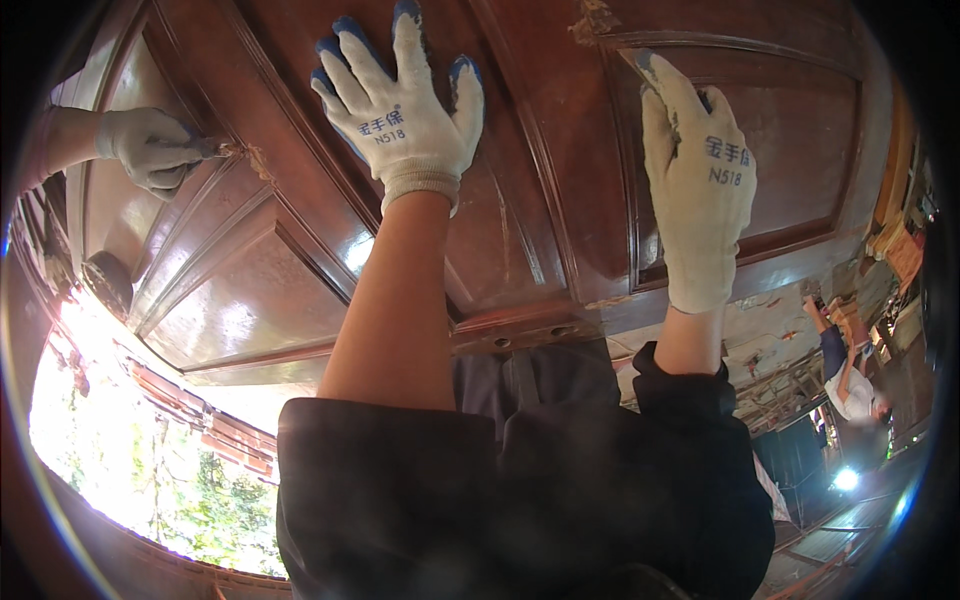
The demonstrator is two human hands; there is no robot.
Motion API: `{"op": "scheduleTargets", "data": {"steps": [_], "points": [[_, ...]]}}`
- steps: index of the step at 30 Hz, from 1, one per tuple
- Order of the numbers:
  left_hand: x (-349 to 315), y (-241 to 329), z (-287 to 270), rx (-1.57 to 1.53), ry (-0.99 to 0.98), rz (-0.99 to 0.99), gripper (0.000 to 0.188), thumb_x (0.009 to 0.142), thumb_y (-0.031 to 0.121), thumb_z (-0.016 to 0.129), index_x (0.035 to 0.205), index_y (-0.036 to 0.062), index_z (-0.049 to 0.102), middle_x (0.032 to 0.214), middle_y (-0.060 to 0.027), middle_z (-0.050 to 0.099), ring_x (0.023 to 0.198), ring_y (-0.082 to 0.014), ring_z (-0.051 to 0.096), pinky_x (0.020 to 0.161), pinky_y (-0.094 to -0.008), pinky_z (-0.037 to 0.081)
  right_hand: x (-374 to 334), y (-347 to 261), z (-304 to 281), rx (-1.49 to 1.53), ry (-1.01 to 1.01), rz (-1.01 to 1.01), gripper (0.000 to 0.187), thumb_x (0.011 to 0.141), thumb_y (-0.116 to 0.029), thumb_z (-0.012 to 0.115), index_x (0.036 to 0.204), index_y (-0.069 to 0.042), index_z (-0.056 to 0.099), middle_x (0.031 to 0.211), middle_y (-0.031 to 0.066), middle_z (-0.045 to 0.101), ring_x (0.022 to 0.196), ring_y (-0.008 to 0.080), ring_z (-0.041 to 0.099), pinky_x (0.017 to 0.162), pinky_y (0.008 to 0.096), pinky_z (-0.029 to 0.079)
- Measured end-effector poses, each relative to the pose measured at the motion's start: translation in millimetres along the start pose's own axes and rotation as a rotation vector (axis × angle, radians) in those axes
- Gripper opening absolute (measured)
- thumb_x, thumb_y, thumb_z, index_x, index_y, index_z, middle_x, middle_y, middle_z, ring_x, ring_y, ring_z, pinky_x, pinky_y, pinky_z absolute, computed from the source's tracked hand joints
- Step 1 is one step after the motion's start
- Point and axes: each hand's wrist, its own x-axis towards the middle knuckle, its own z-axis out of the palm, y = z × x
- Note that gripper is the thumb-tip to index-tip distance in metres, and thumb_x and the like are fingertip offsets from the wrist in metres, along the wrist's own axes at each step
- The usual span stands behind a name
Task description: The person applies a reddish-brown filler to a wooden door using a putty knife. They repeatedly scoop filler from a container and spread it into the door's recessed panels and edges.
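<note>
A reddish-brown varnished wooden door (590, 190) with raised mouldings and recessed panels lies in front of me. My left hand (405, 115), in a white knit glove with blue-coated fingertips, rests flat on it with the fingers spread. In the same kind of glove, my right hand (700, 170) is closed, thumb and fingers pinched around a thin flat blade-like piece (628, 58). Most of that piece is hidden by the glove. Just beyond its tip, a rough tan filler patch (595, 22) marks a joint of the moulding.
At the left, another person's gloved hand (150, 150) holds a small tool at a second tan filler patch (258, 162). Two holes show in the door's near edge (530, 338). A person (855, 385) is farther off at right, near a bright lamp (846, 479). Daylight and greenery (200, 490) show lower left.
</note>
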Motion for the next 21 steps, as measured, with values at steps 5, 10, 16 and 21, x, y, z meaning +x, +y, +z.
{"op": "scheduleTargets", "data": {"steps": [5,10,16,21], "points": [[0.4,0.2,-0.8,-0.001,0.022,0.017,0.07,0.09,0.048,0.057,0.151,0.0208,0.036,0.155,-0.0331,0.023,0.142,-0.0538,0.021,0.113,-0.0662,0.018,1.8,-2.3,4.1,-0.015,-0.034,0.004,0.024,0.095,-0.02,0.064,0.119,-0.017,0.067,0.087,0.0096,0.065,0.071,0.0282,0.069,0.06,0.0389,0.055],[-0.2,-1.0,-0.7,0.002,0.032,0.022,0.07,0.09,0.047,0.058,0.151,0.0206,0.037,0.154,-0.0331,0.024,0.142,-0.0537,0.021,0.113,-0.0661,0.018,-1.9,-0.6,-2.4,0.004,-0.014,-0.013,0.024,0.096,-0.021,0.063,0.119,-0.018,0.067,0.088,0.0094,0.065,0.07,0.0283,0.068,0.06,0.0392,0.054],[0.9,1.9,-0.3,0.001,0.022,0.021,0.069,0.09,0.048,0.057,0.15,0.0198,0.037,0.154,-0.0329,0.024,0.142,-0.0536,0.021,0.114,-0.065,0.017,-2.2,0.0,0.6,-0.034,-0.008,-0.033,0.021,0.097,-0.024,0.061,0.117,-0.022,0.066,0.084,0.0075,0.063,0.068,0.0266,0.068,0.058,0.0386,0.055],[0.1,-0.1,-0.8,0.022,0.035,0.018,0.07,0.09,0.048,0.057,0.15,0.0184,0.038,0.154,-0.0333,0.025,0.142,-0.0534,0.02,0.115,-0.0635,0.017,-18.4,13.2,-4.0,0.203,-0.032,0.05,0.028,0.097,-0.024,0.061,0.124,-0.017,0.062,0.097,0.0095,0.068,0.075,0.0274,0.069,0.065,0.0399,0.055]]}}
